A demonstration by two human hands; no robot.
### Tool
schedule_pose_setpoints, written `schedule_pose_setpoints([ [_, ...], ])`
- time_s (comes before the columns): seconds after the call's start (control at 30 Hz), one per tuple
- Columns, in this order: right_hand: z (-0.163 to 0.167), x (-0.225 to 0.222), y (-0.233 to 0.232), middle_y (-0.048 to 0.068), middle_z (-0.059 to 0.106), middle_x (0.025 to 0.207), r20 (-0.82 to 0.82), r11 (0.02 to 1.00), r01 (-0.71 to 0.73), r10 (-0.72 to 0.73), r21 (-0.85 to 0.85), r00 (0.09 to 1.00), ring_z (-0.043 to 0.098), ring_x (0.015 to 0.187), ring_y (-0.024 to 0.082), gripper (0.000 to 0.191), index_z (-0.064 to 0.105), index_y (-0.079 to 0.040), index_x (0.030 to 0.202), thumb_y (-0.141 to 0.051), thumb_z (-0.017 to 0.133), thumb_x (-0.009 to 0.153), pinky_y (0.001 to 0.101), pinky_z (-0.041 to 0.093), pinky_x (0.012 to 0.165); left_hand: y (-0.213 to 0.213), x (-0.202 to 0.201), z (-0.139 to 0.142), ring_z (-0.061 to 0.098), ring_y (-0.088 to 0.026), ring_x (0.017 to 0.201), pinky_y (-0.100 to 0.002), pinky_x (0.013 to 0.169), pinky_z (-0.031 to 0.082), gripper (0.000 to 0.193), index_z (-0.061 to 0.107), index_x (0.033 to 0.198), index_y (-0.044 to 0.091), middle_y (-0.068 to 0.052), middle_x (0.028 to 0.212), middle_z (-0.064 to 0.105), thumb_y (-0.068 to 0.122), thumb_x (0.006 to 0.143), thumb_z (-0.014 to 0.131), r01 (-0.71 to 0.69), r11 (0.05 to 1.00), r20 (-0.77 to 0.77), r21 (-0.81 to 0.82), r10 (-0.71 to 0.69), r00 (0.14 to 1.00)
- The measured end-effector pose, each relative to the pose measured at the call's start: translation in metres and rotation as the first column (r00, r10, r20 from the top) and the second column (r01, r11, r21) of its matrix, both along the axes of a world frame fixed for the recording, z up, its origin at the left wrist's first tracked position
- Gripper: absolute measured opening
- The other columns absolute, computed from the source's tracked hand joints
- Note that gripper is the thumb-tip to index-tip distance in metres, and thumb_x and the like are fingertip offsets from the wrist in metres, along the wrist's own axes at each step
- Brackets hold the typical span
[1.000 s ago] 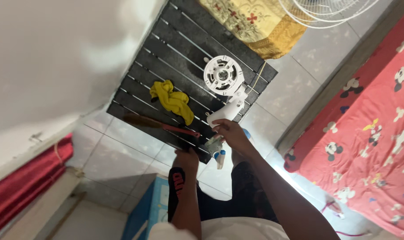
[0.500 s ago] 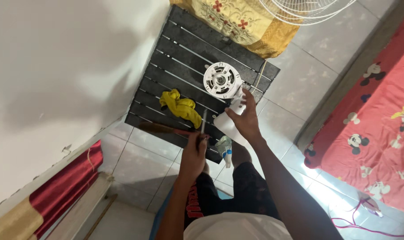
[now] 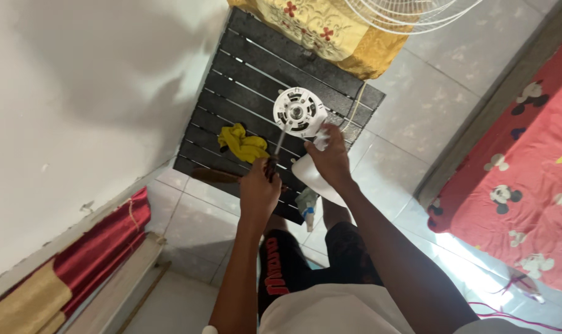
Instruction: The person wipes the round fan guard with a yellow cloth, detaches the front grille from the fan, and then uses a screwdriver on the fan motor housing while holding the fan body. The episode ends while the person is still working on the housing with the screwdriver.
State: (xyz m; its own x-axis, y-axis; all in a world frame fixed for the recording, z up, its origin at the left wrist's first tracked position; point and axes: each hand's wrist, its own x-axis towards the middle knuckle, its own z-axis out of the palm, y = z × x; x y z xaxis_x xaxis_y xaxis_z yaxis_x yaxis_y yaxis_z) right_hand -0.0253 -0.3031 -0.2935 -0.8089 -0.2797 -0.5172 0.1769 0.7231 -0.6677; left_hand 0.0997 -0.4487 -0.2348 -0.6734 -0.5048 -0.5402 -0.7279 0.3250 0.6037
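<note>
Home bedroom: cartoon-print bedsheet point(image 3: 528, 185), tiled floor point(image 3: 435, 93), embroidered cushion point(image 3: 324, 31).

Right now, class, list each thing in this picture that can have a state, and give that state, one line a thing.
fan motor: casing off, windings exposed, lying on the slatted table.
screwdriver: gripped in the left hand, tip toward the motor.
right hand: pressed on the white fan housing.
yellow cloth: crumpled on the table.
fan grille: detached, partly out of frame.
</note>
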Motion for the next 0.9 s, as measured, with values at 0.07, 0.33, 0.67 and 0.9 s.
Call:
schedule_pose_setpoints([
  [0.07, 0.002, -0.003, -0.003, 0.020, 0.046, 0.144, -0.108, 0.999, -0.031, 0.033, 0.026, 0.994, 0.056, 0.128, 0.038, 0.086, 0.038, -0.014, 0.149, -0.027, 0.088, 0.080, 0.0477, 0.049, 0.100, -0.006, -0.006, -0.001, 0.074, -0.035, 0.083, -0.045, 0.072, 0.059, 0.029, 0.065, 0.115, 0.002, -0.019, 0.091, 0.075, 0.014, 0.089, 0.071, 0.086, 0.993, 0.081, -0.075, -0.080, 0.994],
  [0.33, 0.009, -0.024, -0.017, 0.025, 0.019, 0.167, -0.037, 0.987, -0.150, 0.152, 0.054, 0.988, 0.034, 0.148, 0.043, 0.125, 0.011, -0.025, 0.165, -0.030, 0.092, 0.070, 0.0542, 0.039, 0.116, -0.017, -0.020, -0.007, 0.073, -0.038, 0.074, -0.049, 0.066, 0.059, 0.023, 0.067, 0.104, 0.002, -0.018, 0.081, 0.072, 0.013, 0.084, 0.071, 0.304, 0.897, 0.061, -0.321, -0.301, 0.952],
  [0.67, 0.008, -0.024, -0.030, 0.016, 0.035, 0.163, -0.036, 0.976, -0.181, 0.186, 0.126, 0.982, 0.036, 0.149, 0.037, 0.127, 0.008, -0.028, 0.163, -0.032, 0.094, 0.070, 0.0595, 0.030, 0.117, -0.020, -0.030, -0.007, 0.074, -0.037, 0.076, -0.045, 0.066, 0.060, 0.014, 0.063, 0.096, 0.002, -0.018, 0.081, 0.071, 0.003, 0.084, 0.067, 0.410, 0.830, 0.105, -0.377, -0.402, 0.910],
  [0.9, 0.007, -0.028, -0.029, 0.016, 0.038, 0.160, -0.003, 0.975, -0.186, 0.188, 0.123, 0.982, 0.038, 0.148, 0.037, 0.121, 0.008, -0.030, 0.164, -0.031, 0.091, 0.075, 0.0601, 0.028, 0.117, -0.016, -0.044, -0.001, 0.074, -0.033, 0.075, -0.041, 0.066, 0.060, 0.012, 0.063, 0.095, 0.003, -0.017, 0.081, 0.072, 0.005, 0.085, 0.070, 0.466, 0.785, 0.170, -0.409, -0.436, 0.884],
])
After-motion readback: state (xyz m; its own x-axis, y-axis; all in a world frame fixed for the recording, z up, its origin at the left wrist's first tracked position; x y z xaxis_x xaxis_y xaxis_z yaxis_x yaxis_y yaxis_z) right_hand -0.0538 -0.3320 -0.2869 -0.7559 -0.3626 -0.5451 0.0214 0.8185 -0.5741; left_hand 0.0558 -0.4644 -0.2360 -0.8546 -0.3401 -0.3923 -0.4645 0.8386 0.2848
